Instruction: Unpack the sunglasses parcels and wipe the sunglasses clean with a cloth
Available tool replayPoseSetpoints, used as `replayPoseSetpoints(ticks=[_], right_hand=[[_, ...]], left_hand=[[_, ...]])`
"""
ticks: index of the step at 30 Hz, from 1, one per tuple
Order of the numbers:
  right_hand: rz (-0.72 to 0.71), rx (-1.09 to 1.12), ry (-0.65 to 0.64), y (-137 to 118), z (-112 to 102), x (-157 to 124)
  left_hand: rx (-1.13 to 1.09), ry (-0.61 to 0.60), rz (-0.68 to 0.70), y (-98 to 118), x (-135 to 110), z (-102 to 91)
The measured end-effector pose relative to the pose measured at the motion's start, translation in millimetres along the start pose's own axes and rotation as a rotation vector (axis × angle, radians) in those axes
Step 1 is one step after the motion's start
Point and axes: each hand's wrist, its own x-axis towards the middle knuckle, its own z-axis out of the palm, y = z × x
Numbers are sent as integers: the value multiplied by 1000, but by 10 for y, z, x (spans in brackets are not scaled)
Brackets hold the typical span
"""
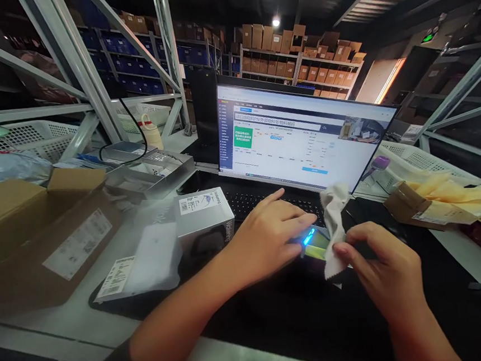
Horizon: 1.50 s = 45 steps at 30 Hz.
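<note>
White cloth (pixel 335 231) in right fingers (pixel 358 260), lit device (pixel 315 251) in left fingers (pixel 299 224); keyboard (pixel 246 203), monitor (pixel 280 154) behind, box (pixel 205 214) leftward.

Left hand (pixel 272 231) was palm down in front of the laptop (pixel 287 137), one finger raised, thumb below the others; forearm (pixel 192 305) slanted. Right hand (pixel 382 263) was before the laptop's right part, thumb and forefinger pinched.

One head-worn camera looks forward and down over the hands (pixel 272 231) (pixel 386 266).
</note>
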Motion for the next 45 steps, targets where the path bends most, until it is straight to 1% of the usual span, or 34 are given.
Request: replayPoseSetpoints(ticks=[2,4,5,6,9,11,13,15,17,20,22,25,26,27,29,31,32,33,34,35,36,38,39,40,43,45], right_hand=[[18,166,-209,4,-37,8],[93,334,-396,18,-67,4],[146,400,-454,26,-80,-1],[205,458,-486,34,-91,-6],[353,533,-507,51,-111,-16],[392,481,-494,54,-108,-14],[370,348,-436,51,-92,-11],[317,252,-397,41,-74,-14],[284,257,-423,22,-55,-24],[294,319,-465,-45,-2,-45],[313,305,-398,-116,58,-59],[305,265,-221,-212,151,-73],[293,259,-180,-223,167,-74],[281,266,-170,-218,171,-73],[298,338,-212,-154,140,-63],[403,491,-239,-40,73,-36],[471,576,-214,21,37,-17],[535,658,-156,73,5,6],[576,733,-78,110,-18,30],[589,801,-6,129,-29,53],[582,854,57,128,-26,73],[548,909,149,71,18,93],[539,906,177,24,56,91],[534,888,194,-27,101,80],[518,797,224,-164,245,12],[499,725,242,-219,327,-35]], left_hand=[[3,-41,27,2,-3,-18],[10,-66,56,16,-1,-25],[16,-68,61,24,1,-27],[26,-64,61,32,3,-29],[58,-46,50,42,8,-46],[71,-32,51,34,8,-64],[82,-25,55,19,7,-79],[99,-27,49,8,9,-86],[115,-49,47,13,16,-81],[177,-76,96,67,36,-44],[254,-64,154,119,48,1],[345,-26,225,179,52,84],[352,0,239,187,50,109],[349,42,239,191,46,128],[338,149,168,193,34,148],[352,268,0,204,18,142],[360,313,-103,216,10,134],[354,340,-191,234,2,126],[327,347,-257,255,-5,122],[283,325,-298,279,-12,125],[232,282,-313,304,-18,139],[162,187,-292,354,-27,198],[162,168,-272,377,-31,240],[187,174,-255,397,-36,288],[326,239,-221,438,-60,436],[415,248,-194,447,-81,517]])
